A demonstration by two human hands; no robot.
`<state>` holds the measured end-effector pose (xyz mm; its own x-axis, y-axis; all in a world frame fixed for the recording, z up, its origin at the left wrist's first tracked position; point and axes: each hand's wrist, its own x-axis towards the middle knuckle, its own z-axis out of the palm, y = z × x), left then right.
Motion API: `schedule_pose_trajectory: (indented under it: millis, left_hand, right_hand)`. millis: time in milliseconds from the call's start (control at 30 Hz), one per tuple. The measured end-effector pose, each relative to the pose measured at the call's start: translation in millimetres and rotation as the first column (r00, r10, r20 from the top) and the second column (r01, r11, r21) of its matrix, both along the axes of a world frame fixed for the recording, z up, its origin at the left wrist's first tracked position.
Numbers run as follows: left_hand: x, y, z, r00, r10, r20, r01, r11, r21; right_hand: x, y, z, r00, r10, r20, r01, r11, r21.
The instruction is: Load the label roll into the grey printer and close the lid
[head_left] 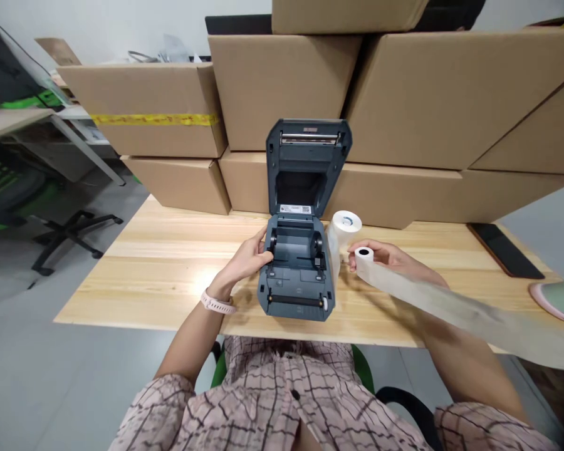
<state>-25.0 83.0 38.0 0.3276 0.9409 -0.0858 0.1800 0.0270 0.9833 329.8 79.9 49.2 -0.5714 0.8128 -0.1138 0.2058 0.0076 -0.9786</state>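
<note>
A dark grey label printer (295,275) sits on the wooden table with its lid (305,166) raised, and its roll bay holds no roll. My left hand (247,257) grips the printer's left side, thumb over the inner edge and fingers along the outside. In my right hand (390,258) is a small paper roll (364,255) with a dark core opening. A long pale strip (451,307) trails from this roll to the right, past the table edge. Between the printer and my right hand stands a larger white roll (346,224), with a loose strip hanging along the printer's right side.
Stacked cardboard boxes (282,88) line the back of the wooden table (164,275). A phone (505,249) lies at the right, near a pale green and pink item (557,300). An office chair (70,232) stands on the floor at the left.
</note>
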Motion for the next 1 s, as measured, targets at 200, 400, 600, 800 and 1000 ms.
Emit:
schedule_pose_trajectory:
  millis: [200, 400, 600, 800, 1000]
  left_hand:
    - [-1, 0, -0.4, 1.0, 0.005, -0.025, -0.005, 1.0, 0.006]
    - [-4, 4, -5.4, 0.998, 0.008, -0.064, -0.007, 1.0, 0.016]
    - [-5, 5, -8.7, 0.998, 0.012, -0.066, -0.011, 1.0, 0.011]
    - [-4, 2, -9.3, 0.997, 0.025, -0.074, -0.021, 0.998, 0.059]
    - [1, 0, -6.3, 0.993, 0.078, -0.089, -0.072, 0.995, 0.073]
  right_hand:
    - [-92, 10, 51.8, 0.901, 0.021, 0.433, -0.278, 0.796, 0.538]
    - [-148, 43, 25.7, 0.632, -0.061, 0.772, -0.528, 0.695, 0.487]
    - [-142, 38, 21.7, 0.663, -0.013, 0.748, -0.554, 0.663, 0.503]
    - [-114, -28, 19.0, 0.848, -0.06, 0.527, -0.383, 0.617, 0.687]
    - [-105, -97, -5.0, 0.872, -0.17, 0.459, -0.277, 0.601, 0.749]
